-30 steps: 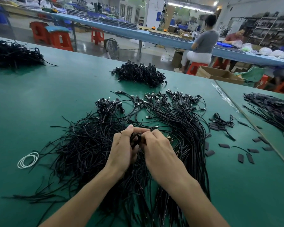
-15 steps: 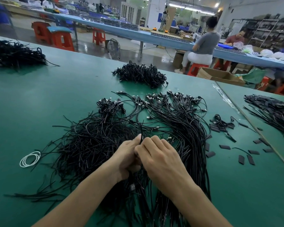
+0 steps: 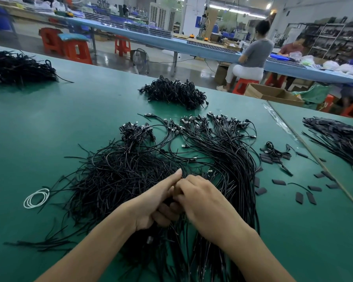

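Gripping one black cable [image 3: 167, 201] in the curled lower fingers of the left hand [image 3: 151, 208], forefinger straight out. Pinching the same cable with the right hand [image 3: 206, 202], pressed close against the left, just above the loose cable pile [image 3: 114, 180]. Probably winding or tying it: best to hold it taut and lift clear of the pile, to avoid snagging neighbouring strands. Bare worktop [image 3: 59, 123] to the left, past the white ring [image 3: 36, 198]. To the right, scattered black sleeves [image 3: 277, 182], then the worktop seam [image 3: 314, 155]. Ahead, a coiled heap [image 3: 175, 92] near the far edge.
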`<act>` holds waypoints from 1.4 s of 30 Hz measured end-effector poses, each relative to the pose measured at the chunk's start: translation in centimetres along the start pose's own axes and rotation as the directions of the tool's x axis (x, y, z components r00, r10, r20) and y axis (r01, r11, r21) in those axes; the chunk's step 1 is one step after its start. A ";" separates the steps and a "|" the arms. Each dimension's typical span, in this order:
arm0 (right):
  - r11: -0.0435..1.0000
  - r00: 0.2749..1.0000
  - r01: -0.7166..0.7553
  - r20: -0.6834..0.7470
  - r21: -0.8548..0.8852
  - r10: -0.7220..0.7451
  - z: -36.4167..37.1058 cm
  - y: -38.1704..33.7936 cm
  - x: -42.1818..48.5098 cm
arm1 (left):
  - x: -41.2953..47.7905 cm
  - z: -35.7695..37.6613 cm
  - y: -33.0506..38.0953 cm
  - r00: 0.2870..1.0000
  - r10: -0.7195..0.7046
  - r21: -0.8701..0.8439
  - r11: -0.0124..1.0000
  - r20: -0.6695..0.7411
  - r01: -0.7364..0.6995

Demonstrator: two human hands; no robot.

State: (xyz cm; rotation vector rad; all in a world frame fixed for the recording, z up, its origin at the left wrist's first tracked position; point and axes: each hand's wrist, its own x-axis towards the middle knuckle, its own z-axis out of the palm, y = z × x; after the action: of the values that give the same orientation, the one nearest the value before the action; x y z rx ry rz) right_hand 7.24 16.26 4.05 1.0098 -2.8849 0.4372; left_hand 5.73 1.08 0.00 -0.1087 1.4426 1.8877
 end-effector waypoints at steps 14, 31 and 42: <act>0.991 0.998 -0.046 0.046 0.122 0.040 -0.8 0.0 -0.4 | -1.1 0.2 0.1 0.989 0.022 0.464 0.882 0.148 -0.089; 0.999 0.998 0.021 0.067 -0.030 -0.019 -1.4 -0.6 -0.6 | -0.3 1.1 -0.7 0.999 0.022 0.440 0.897 0.040 -0.037; 0.950 0.993 0.103 -0.019 -0.295 -0.114 -0.3 -0.6 -0.3 | -0.2 1.2 -0.2 0.979 0.166 0.203 0.969 -0.117 -0.140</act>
State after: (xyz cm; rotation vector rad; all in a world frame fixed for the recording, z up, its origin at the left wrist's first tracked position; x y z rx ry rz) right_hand 7.84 16.15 4.46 1.0871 -2.7342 0.0167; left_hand 6.48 2.06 0.38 -0.0300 1.7638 1.8796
